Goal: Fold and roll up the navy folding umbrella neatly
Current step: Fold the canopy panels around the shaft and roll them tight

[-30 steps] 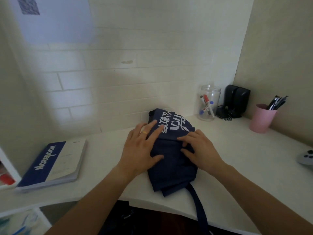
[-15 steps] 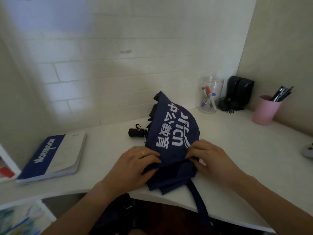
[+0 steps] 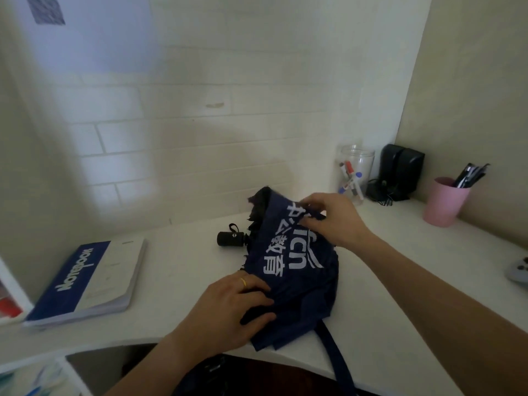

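Two bare hands work a navy umbrella [image 3: 288, 270] that lies on the white counter [image 3: 183, 270], near its front edge, with white lettering facing up. The left hand [image 3: 231, 307] rests on the near end of the canopy, its grip curled and pressing the bunched fabric down against the counter; a gold ring [image 3: 243, 282] shows on one finger. The right hand [image 3: 333, 218] reaches to the far end, its grip pinching a fold of the navy cloth between thumb and fingertips [image 3: 310, 221]. The umbrella's black handle [image 3: 231, 239] pokes out to the left of the canopy, lying flat on the counter. A navy strap [image 3: 337, 358] trails off the front edge. A blue-and-white notebook [image 3: 88, 281] lies well to the left. By the far right wall stand a clear jar of markers [image 3: 355, 172], a black device [image 3: 400, 171] and a pink cup of pens [image 3: 444, 201].
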